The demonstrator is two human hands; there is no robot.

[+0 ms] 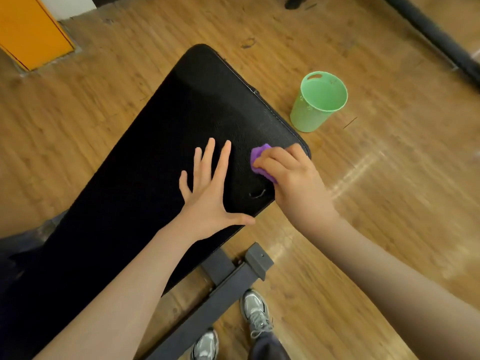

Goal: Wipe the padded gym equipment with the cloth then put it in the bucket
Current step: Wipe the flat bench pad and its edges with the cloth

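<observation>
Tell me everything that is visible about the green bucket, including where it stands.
The green bucket is a small, pale green pail that looks like plastic. It tapers toward the base, and its side wall carries a faint pattern. A slot-shaped handle hole is cut near the far rim. It stands upright on the wooden floor, close beside the black padded bench and seemingly apart from it. Its inside looks empty. Neither hand touches it; the purple cloth is not in it.

Big black pad (166,141) on a wood floor (389,203). Left hand (207,188) flat on pad, fingers spread. Right hand (291,175) curled round purple cloth (259,157) near pad's corner. Green bucket (318,101) upright beside pad.
</observation>
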